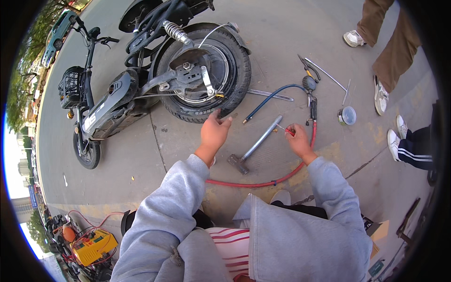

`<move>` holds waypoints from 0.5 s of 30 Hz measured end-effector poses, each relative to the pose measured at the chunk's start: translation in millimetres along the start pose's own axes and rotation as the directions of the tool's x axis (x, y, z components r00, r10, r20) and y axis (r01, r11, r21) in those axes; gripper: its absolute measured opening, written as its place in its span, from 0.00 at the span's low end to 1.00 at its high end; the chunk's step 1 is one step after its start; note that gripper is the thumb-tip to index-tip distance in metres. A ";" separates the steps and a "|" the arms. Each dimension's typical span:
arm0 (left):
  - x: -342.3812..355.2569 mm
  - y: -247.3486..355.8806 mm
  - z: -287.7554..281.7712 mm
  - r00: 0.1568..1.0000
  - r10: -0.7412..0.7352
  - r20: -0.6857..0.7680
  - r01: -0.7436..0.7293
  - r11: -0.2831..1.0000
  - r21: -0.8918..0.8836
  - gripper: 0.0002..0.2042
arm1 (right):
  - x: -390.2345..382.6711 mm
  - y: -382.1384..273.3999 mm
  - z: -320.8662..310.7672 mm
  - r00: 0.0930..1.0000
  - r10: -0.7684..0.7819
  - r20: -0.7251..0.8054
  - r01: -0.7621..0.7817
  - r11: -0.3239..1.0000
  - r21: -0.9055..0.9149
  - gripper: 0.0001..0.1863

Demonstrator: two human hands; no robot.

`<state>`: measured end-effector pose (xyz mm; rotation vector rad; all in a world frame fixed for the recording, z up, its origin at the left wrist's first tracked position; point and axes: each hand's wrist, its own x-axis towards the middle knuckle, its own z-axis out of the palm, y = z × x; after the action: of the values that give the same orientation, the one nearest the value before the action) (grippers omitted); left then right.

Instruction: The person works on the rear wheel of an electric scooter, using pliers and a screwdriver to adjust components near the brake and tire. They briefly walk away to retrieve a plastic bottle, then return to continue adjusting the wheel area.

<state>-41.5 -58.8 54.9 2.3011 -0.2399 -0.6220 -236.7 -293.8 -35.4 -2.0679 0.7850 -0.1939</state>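
Observation:
The scooter's rear wheel [242, 70] has a black tyre and faces me side-on. My left hand [213, 134] is at the tyre's near edge with fingers stretched out, thumb apart, and nothing visible in it. I cannot tell whether the fingertips touch the rubber. To the right, my right hand [299, 142] is closed on a small red-handled tool [290, 131] with a thin metal shaft; its tip type is too small to make out. Between my hands lies a hammer [256, 143] with a metal handle and a rusty head.
A tyre inflator gauge [309, 84] with a blue hose [270, 99] and red air hose [244, 184] lies ahead. Pliers [311, 70], a metal rod [326, 74] and a small tub [347, 115] are beyond. Bystanders' legs [397, 51] stand right. A yellow machine [95, 245] sits lower left.

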 end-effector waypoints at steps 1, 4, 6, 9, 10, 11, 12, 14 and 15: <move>-2.0 -2.9 3.9 0.996 -0.084 0.013 0.085 0.984 -0.154 0.34 | -15.6 19.7 0.7 0.998 -0.030 -0.054 0.029 0.999 -0.017 0.07; -0.9 -7.0 7.2 0.940 -0.295 0.169 0.340 0.811 -0.476 0.35 | -49.9 60.2 2.1 0.997 0.005 -0.083 -0.020 0.984 -0.176 0.08; 4.0 -7.0 3.6 0.876 -0.417 0.242 0.478 0.685 -0.550 0.37 | -61.8 72.4 2.8 0.997 -0.030 -0.065 0.015 0.976 -0.216 0.10; 9.9 -7.0 -0.3 0.798 -0.490 0.350 0.590 0.519 -0.618 0.42 | -64.4 73.5 1.3 0.996 -0.084 -0.011 0.077 0.952 -0.297 0.11; 11.4 -7.1 -0.8 0.795 -0.502 0.341 0.588 0.499 -0.637 0.43 | -63.1 71.5 -0.3 0.994 -0.112 0.007 0.108 0.941 -0.320 0.12; 12.4 -7.3 -1.2 0.784 -0.525 0.331 0.591 0.471 -0.655 0.44 | -61.4 69.3 -1.9 0.993 -0.116 0.031 0.119 0.927 -0.356 0.13; 13.5 -7.4 -1.3 0.769 -0.550 0.326 0.599 0.440 -0.669 0.45 | -59.3 67.3 -4.0 0.993 -0.116 0.016 0.115 0.936 -0.334 0.14; 15.2 -7.8 -2.1 0.771 -0.560 0.304 0.576 0.409 -0.708 0.48 | -55.0 66.0 -9.4 0.994 -0.109 -0.018 0.098 0.948 -0.304 0.17; 16.9 -7.7 -2.9 0.766 -0.574 0.290 0.569 0.395 -0.721 0.48 | -51.9 67.3 -12.8 0.995 -0.081 -0.066 0.056 0.949 -0.310 0.18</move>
<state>-25.5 -57.3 45.1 1.4399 0.7705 -0.8416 -313.7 -298.8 -73.2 -2.3969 0.8335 -0.2023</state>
